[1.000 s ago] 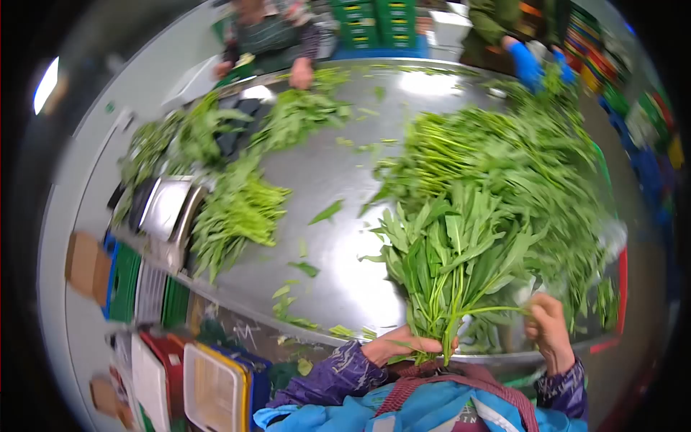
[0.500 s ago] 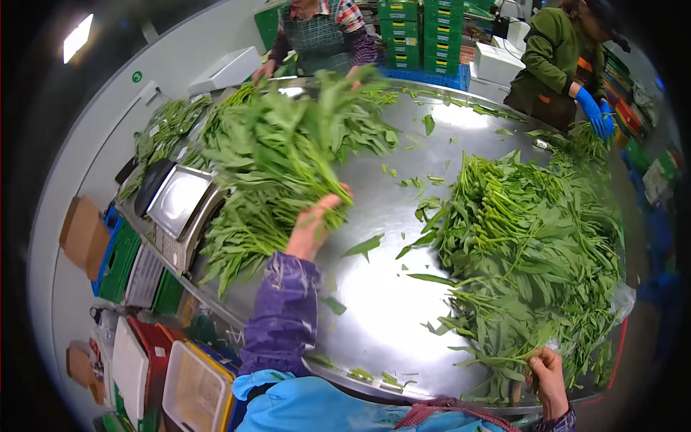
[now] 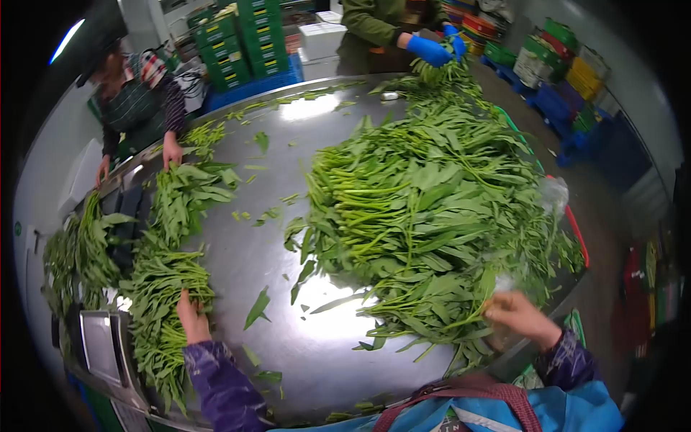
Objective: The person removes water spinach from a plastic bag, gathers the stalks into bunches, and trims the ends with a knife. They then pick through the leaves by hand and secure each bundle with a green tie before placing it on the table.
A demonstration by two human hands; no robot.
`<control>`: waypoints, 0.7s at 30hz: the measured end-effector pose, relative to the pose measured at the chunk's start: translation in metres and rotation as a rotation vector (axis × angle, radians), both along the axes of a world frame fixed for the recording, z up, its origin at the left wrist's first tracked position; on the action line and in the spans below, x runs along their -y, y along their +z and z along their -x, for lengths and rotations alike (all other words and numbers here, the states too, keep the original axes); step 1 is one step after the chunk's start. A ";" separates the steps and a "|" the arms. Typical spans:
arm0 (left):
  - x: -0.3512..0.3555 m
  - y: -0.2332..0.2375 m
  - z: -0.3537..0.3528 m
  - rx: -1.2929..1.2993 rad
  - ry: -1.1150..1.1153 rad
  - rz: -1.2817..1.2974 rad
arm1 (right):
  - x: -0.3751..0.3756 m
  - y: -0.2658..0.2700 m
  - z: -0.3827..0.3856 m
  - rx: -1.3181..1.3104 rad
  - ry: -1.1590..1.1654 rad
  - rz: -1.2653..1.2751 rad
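Note:
My left hand [image 3: 192, 317] lies against the stem ends of the left heap of water spinach [image 3: 167, 288], its fingers stretched along the stems and partly hidden among them. On the right, my right hand [image 3: 520, 315] pinches a water spinach stem [image 3: 469, 321] at the near edge of a large pile of water spinach [image 3: 425, 194]. The pile's cut stems point left and its long leaves spread right. Both heaps rest on a metal table [image 3: 245, 216], with a loose leaf [image 3: 257, 307] between them.
A scale [image 3: 102, 345] stands at the left edge. Across the table, one person's hand [image 3: 171, 151] touches greens, while another person's blue gloves [image 3: 430, 50] hold a bunch. Green crates [image 3: 263, 36] are stacked behind. Clear plastic [image 3: 554, 194] lies by the right pile.
My view has turned right. The bunch in my left hand has come down onto the left heap, and that hand's fingers have loosened. My right hand still pinches a stem.

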State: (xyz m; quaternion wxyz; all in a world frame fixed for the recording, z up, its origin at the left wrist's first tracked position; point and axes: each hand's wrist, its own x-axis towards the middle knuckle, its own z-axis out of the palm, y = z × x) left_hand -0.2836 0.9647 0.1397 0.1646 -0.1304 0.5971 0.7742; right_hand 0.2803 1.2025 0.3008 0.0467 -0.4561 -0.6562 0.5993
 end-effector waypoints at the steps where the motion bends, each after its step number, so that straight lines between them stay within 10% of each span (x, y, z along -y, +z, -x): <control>1: 0.017 -0.016 0.006 -0.083 -0.129 0.015 | -0.012 0.013 -0.006 0.070 -0.009 -0.050; 4: 0.017 0.015 -0.045 -0.111 -0.065 0.142 | -0.070 0.037 -0.043 0.120 -0.092 -0.448; 8: 0.019 0.024 -0.093 -0.372 -0.165 0.268 | -0.110 0.050 -0.063 0.736 -0.111 -1.651; 19: 0.002 0.054 -0.235 -0.010 -0.642 -0.005 | -0.049 -0.019 0.054 -0.071 0.412 -1.186; 21: 0.004 0.056 -0.259 -0.510 -0.963 0.562 | -0.032 -0.031 0.063 -0.133 0.476 -1.107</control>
